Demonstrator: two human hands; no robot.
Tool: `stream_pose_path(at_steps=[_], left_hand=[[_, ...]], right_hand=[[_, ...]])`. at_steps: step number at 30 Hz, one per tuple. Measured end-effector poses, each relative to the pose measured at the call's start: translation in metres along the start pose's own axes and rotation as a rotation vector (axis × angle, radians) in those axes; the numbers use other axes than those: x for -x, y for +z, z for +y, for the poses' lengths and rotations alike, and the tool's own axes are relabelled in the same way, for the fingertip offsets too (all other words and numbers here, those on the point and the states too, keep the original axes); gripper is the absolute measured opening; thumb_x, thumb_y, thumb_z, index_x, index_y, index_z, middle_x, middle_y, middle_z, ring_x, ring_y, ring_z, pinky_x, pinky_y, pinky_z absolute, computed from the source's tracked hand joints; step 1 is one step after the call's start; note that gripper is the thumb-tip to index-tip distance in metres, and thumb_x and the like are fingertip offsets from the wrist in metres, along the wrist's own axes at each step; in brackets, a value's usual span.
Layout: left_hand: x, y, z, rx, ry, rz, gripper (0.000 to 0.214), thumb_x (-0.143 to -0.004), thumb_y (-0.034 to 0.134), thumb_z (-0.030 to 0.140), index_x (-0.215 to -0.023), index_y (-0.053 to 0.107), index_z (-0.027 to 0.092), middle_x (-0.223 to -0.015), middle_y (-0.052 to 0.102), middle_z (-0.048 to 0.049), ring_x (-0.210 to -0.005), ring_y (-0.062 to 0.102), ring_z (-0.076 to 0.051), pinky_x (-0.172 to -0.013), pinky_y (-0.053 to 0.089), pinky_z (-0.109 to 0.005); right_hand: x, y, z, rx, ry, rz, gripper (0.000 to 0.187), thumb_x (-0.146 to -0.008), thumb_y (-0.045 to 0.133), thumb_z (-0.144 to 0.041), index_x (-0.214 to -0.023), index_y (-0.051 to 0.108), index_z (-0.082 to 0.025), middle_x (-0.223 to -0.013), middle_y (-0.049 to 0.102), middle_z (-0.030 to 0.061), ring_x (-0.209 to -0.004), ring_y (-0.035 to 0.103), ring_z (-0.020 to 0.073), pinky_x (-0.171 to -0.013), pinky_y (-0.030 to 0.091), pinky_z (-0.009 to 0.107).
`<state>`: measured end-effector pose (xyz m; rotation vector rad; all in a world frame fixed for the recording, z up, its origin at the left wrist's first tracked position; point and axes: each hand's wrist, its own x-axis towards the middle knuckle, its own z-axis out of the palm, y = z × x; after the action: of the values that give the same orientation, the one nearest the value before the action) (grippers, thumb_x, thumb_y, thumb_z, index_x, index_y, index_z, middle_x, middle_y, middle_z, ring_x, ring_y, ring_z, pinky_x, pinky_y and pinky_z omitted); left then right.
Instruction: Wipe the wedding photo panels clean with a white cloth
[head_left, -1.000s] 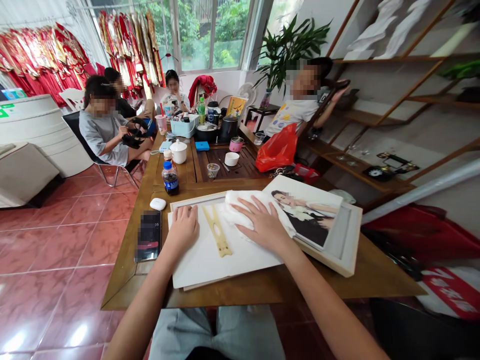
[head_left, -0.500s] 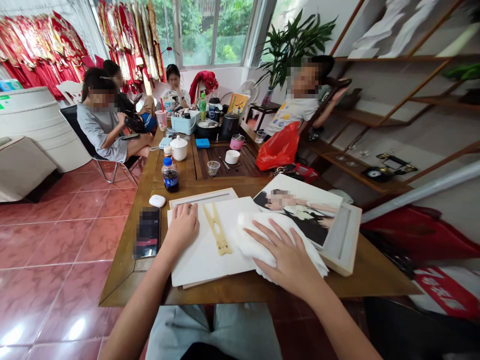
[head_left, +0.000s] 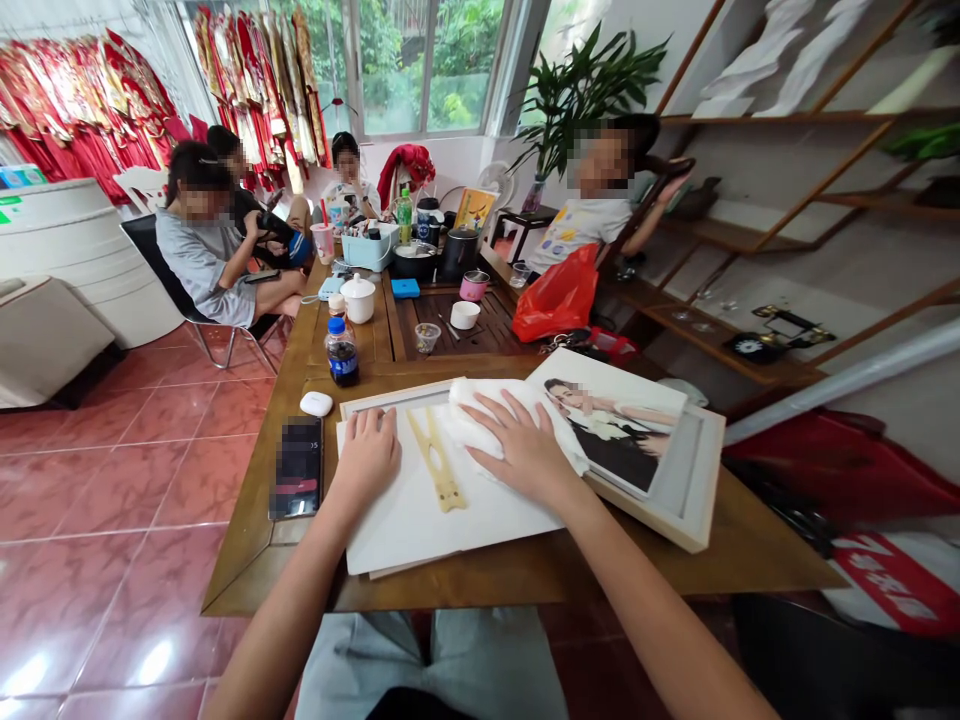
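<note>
My left hand (head_left: 373, 448) lies flat at the left edge of a white sheet or board (head_left: 450, 540), fingers stretched out and slightly apart. My right hand (head_left: 519, 440) rests with spread fingers on a bunched white cloth (head_left: 459, 433), pressing it against the board. Between the hands is a flat, pale yellow piece (head_left: 441, 468) with two long prongs and an animal-like face at its near end. Right of the cloth, a photo print (head_left: 634, 455) leans over a light wooden frame (head_left: 701, 500). Another frame edge (head_left: 405, 390) shows behind the board.
Left on the wooden table (head_left: 247, 560) are a phone (head_left: 298, 468), a white case (head_left: 316, 403) and a dark drink bottle (head_left: 343, 355). Farther back stand a lidded white pot (head_left: 358, 298), a small cup (head_left: 465, 316) and a red bag (head_left: 559, 295). Several people sit around.
My right hand has slid the white cloth left and slightly away from me, uncovering more of the photo and the board's right side. My left hand stays in place.
</note>
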<state>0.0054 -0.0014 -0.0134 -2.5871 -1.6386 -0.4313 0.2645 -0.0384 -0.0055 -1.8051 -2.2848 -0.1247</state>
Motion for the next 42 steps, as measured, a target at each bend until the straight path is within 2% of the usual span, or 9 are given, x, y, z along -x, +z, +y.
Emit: stream_pose_path(at_steps=[7,10,14,21,25,29,33,37,42], left_hand=[[0.000,-0.002,0.003,0.010,-0.029,-0.014,0.046,-0.098,0.038,0.016,-0.142,0.050,0.010,-0.131,0.059,-0.0175,-0.127,0.052,-0.030,-0.118,0.032,-0.048],[0.000,-0.003,0.004,0.020,-0.024,-0.030,0.047,-0.098,0.038,0.015,-0.143,0.050,0.009,-0.132,0.059,-0.0187,-0.127,0.052,-0.031,-0.118,0.032,-0.048],[0.000,-0.002,0.003,0.011,-0.008,-0.017,0.047,-0.097,0.038,0.015,-0.143,0.050,0.013,-0.131,0.059,-0.0172,-0.126,0.052,-0.030,-0.116,0.033,-0.049],[0.000,-0.002,0.001,0.023,0.006,-0.020,0.048,-0.096,0.038,0.014,-0.142,0.050,0.013,-0.131,0.059,-0.0173,-0.126,0.052,-0.030,-0.116,0.034,-0.049],[0.000,-0.003,0.002,0.014,-0.006,-0.031,0.048,-0.096,0.039,0.014,-0.142,0.050,0.013,-0.131,0.058,-0.0169,-0.126,0.052,-0.031,-0.117,0.033,-0.048],[0.000,-0.004,0.003,0.009,-0.030,-0.033,0.048,-0.096,0.039,0.015,-0.143,0.050,0.012,-0.132,0.059,-0.0177,-0.125,0.052,-0.031,-0.115,0.034,-0.049],[0.001,-0.005,0.004,0.013,-0.037,-0.007,0.046,-0.097,0.039,0.016,-0.142,0.051,0.014,-0.128,0.060,-0.0161,-0.123,0.053,-0.030,-0.115,0.035,-0.048],[0.002,-0.006,0.008,0.013,-0.033,-0.028,0.047,-0.098,0.039,0.016,-0.143,0.050,0.011,-0.129,0.060,-0.0175,-0.125,0.053,-0.030,-0.116,0.034,-0.047],[0.003,-0.009,0.012,0.003,-0.016,-0.074,0.048,-0.099,0.039,0.016,-0.145,0.049,0.010,-0.131,0.060,-0.0174,-0.127,0.052,-0.030,-0.118,0.032,-0.047]], right_hand=[[0.073,-0.007,-0.006,0.033,-0.037,0.045,0.059,-0.097,0.048,-0.045,-0.156,0.044,-0.037,-0.163,0.043,0.0018,-0.152,0.030,0.0373,-0.118,0.024,0.069],[0.089,-0.010,-0.008,0.044,-0.042,0.043,0.060,-0.096,0.049,-0.045,-0.156,0.043,-0.038,-0.162,0.043,0.0018,-0.151,0.031,0.0384,-0.116,0.026,0.070],[0.075,-0.007,-0.006,0.039,-0.026,0.024,0.059,-0.097,0.047,-0.047,-0.156,0.044,-0.038,-0.162,0.044,0.0020,-0.151,0.031,0.0393,-0.116,0.025,0.072],[-0.003,0.000,-0.011,-0.007,0.017,-0.054,0.060,-0.100,0.043,-0.052,-0.157,0.042,-0.035,-0.165,0.039,0.0040,-0.152,0.027,0.0407,-0.115,0.020,0.076],[-0.029,-0.001,-0.016,-0.038,0.035,-0.063,0.060,-0.102,0.040,-0.054,-0.158,0.041,-0.033,-0.166,0.037,0.0040,-0.154,0.023,0.0394,-0.117,0.017,0.075],[-0.021,-0.001,-0.018,-0.040,0.010,-0.037,0.058,-0.102,0.038,-0.053,-0.156,0.043,-0.034,-0.164,0.040,0.0043,-0.153,0.026,0.0390,-0.117,0.018,0.075],[0.007,0.000,-0.020,-0.002,-0.003,-0.002,0.058,-0.102,0.038,-0.051,-0.157,0.043,-0.033,-0.164,0.041,0.0049,-0.152,0.027,0.0390,-0.117,0.019,0.074],[0.030,0.000,-0.024,0.040,0.022,0.011,0.057,-0.103,0.035,-0.047,-0.157,0.043,-0.031,-0.163,0.042,0.0050,-0.151,0.029,0.0381,-0.117,0.022,0.073],[0.027,-0.001,-0.027,0.049,0.088,-0.021,0.057,-0.104,0.034,-0.050,-0.156,0.044,-0.031,-0.163,0.042,0.0043,-0.151,0.030,0.0381,-0.116,0.025,0.073]])
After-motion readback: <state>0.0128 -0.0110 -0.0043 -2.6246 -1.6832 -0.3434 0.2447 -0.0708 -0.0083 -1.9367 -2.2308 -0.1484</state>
